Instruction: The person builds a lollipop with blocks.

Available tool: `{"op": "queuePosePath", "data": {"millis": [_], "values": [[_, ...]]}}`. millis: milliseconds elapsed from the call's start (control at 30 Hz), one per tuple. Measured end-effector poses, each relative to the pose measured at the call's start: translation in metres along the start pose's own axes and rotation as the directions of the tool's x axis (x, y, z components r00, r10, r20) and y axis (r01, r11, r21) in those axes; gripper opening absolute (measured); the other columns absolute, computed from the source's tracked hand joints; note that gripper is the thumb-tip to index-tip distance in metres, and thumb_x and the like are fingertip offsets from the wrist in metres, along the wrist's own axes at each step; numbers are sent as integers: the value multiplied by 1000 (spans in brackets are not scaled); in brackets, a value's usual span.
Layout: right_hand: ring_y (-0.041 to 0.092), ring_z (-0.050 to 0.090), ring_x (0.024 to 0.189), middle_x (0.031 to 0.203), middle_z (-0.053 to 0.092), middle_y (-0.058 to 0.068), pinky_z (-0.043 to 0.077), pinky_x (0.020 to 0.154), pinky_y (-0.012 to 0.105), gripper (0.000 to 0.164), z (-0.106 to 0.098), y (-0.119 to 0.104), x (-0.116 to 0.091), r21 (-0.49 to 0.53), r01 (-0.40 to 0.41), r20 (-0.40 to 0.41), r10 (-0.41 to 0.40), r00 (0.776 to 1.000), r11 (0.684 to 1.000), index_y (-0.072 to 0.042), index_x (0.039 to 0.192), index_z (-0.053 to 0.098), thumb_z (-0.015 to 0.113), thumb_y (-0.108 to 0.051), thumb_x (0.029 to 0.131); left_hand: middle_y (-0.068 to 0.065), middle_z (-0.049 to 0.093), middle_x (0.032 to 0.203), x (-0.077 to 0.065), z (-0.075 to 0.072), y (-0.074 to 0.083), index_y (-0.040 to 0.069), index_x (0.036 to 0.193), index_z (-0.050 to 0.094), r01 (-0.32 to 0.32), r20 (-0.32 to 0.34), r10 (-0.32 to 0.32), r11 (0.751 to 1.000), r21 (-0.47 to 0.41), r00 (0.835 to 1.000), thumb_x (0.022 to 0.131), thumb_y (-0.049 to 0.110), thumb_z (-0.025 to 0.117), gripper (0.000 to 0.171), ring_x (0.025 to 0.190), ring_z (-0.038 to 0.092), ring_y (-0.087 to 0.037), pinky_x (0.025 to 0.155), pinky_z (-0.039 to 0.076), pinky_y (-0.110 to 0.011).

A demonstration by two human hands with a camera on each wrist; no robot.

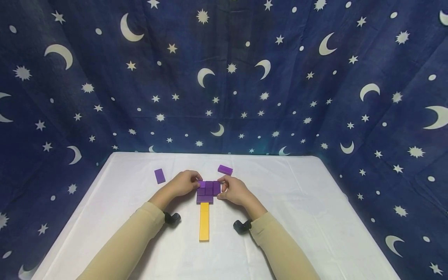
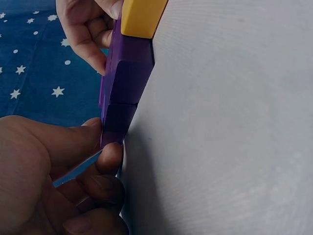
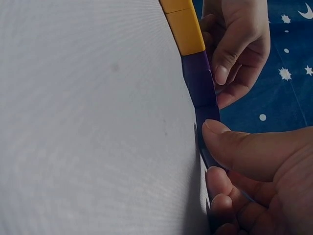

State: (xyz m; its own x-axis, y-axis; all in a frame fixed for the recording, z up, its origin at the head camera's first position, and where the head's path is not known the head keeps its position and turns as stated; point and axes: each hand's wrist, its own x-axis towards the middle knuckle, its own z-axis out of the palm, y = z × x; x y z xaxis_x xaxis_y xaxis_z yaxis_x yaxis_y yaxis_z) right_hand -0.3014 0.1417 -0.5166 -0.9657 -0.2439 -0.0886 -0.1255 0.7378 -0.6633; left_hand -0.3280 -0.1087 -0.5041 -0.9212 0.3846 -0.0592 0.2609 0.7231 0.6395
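Purple block cluster (image 1: pixel 208 190) sits mid white table (image 1: pixel 308 217), w/ a yellow bar (image 1: pixel 204 227) running from its near edge toward the person. L hand (image 1: pixel 182 184) pinches cluster's left end, thumb + fingers clamped on it. R hand (image 1: pixel 235 190) grips the right end, thumb on top, fingers curled beneath. Loose purple block (image 1: pixel 159 175) lies left of L hand; another purple piece (image 1: pixel 225 169) just beyond R hand. Starry blue cloth (image 1: pixel 224 77) behind.
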Motion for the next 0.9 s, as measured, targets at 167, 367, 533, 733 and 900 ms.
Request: {"op": "queuePosePath", "data": {"millis": [167,367,533,733,900], "values": [[16,56,79,86,63,-1,45,76,34,63,0,0,0,0,2,0,-2,1000,1000,-13,138,68,94,-17,81,-6,74,104,-2,-1,-1,14,117,77,-6,0,6,1000,-6,1000,100,16,72,17,97,66,-22,101,55,-52],[16,56,80,87,64,-1,46,77,34,63,1,0,0,-6,-7,-1,7,1000,1000,-15,138,68,94,-18,81,-8,75,108,-5,-4,-3,13,125,75,-10,-14,10,1000,-7,1000,99,15,73,26,100,67,-23,103,55,-53],[16,56,80,87,63,-1,46,78,34,63,1,0,0,-12,-10,-6,10,1000,1000,-15,139,68,94,-17,81,-7,74,105,-10,-10,-4,12,127,75,-17,-32,17,1000,-21,999,97,14,75,30,96,66,-20,98,56,-49],[15,55,79,87,63,-2,46,79,35,63,0,-1,-1,-7,0,-8,0,1000,1000,-14,138,68,94,-16,80,-5,70,97,-16,-17,-8,10,129,73,-8,-35,6,998,-68,999,96,15,78,34,75,63,-15,79,54,-36],[15,55,79,86,63,-2,45,79,35,62,1,0,-2,2,3,-8,-3,1000,1000,-14,137,68,94,-15,81,-3,68,93,-20,-21,-14,8,131,71,-5,-46,1,998,-70,999,93,17,82,40,71,61,-14,78,51,-33]]}}
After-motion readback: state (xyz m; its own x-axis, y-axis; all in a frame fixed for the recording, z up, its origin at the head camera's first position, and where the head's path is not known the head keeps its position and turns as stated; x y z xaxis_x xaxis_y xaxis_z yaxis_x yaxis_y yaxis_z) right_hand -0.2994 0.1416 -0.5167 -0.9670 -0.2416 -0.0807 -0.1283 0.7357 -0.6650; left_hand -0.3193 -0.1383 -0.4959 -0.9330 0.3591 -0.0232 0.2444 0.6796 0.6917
